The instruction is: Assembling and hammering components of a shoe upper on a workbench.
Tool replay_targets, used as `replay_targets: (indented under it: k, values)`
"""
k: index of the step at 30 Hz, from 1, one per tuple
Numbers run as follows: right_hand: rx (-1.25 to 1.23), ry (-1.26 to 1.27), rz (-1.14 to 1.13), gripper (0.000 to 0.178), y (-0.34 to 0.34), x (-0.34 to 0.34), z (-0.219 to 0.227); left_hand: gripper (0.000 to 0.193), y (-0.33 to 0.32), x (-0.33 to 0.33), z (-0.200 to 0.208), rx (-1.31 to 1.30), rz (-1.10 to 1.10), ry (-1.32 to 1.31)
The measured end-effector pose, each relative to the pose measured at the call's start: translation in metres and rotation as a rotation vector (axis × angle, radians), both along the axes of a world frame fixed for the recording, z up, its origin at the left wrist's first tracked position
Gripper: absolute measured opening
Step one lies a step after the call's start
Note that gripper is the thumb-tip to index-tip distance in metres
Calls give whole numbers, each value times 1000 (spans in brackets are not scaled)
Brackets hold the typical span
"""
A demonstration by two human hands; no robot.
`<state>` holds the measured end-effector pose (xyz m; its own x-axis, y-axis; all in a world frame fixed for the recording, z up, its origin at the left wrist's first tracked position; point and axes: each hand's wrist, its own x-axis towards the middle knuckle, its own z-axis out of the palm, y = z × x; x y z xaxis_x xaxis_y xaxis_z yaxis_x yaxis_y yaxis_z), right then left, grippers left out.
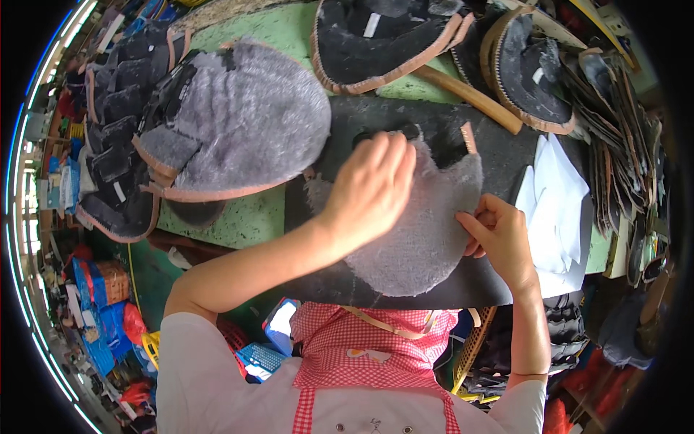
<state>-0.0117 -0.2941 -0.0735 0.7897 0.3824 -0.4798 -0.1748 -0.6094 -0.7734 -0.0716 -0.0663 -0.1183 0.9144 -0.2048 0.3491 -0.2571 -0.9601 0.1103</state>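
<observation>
A grey fleecy piece with a rounded lower end lies on a black mat in front of me. A dark part and a short tan strip show at its upper right edge. My left hand rests over its upper left part, fingers curled together and pointing away from me beside something black. What those fingers hold is hidden beneath them. At the right edge of the piece, my right hand is closed in a pinch, thumb and forefinger on the fleece.
Left of the mat lies a larger grey fleecy upper with tan edging, beside a stack of black uppers. More tan-edged black uppers lie behind. A wooden handle crosses the mat's far edge. White sheets and stacked dark pieces stand right.
</observation>
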Motion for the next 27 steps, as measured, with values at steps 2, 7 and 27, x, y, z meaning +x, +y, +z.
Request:
replay_targets:
  k: [2,7,27]
  values:
    - [-166,-315,128,22,-4,1,1,71,-10,-26,0,-72,-21,115]
    - [-13,-967,585,57,27,-46,-9,80,4,-59,10,-166,-146,303]
    - [-445,-801,-80,60,-139,5,-4,62,179,-5,126,53,431,-116]
